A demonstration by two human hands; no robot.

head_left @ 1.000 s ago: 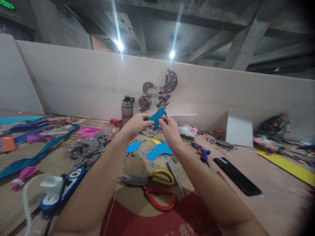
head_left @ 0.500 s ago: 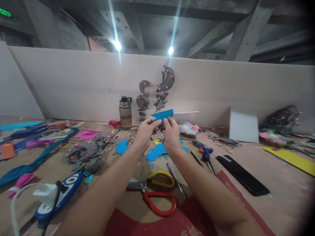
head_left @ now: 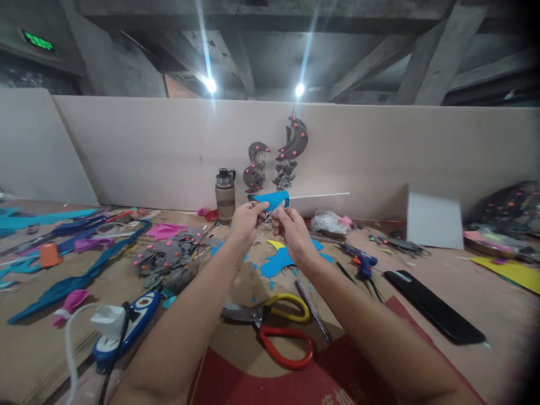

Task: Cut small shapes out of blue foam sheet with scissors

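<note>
Above the work surface, my left hand (head_left: 248,222) pinches the left lower edge of a blue craft-sheet piece (head_left: 272,198). The fingers of my right hand (head_left: 293,229) are closed at its lower right edge. This piece narrows to a point on the left and looks curved over at its right end. A thin white stick (head_left: 324,196) runs out from it to the right; its inner end is hidden. Beneath my hands lie blue cut-outs (head_left: 278,262) and a yellow scrap (head_left: 276,244). Scissors (head_left: 289,332) with one yellow and one red handle lie nearer me.
A bottle (head_left: 225,197) stands by the white partition (head_left: 169,146), where grey moon ornaments (head_left: 295,138) hang. At right are a glue gun (head_left: 360,260) and a black phone (head_left: 434,306). Grey felt pieces (head_left: 169,250) and a blue power strip (head_left: 126,326) lie left.
The view has swung slightly left, so the scene sits further right. The blue piece now looks more curved at its right end, and my right fingers have shifted along its lower edge.
</note>
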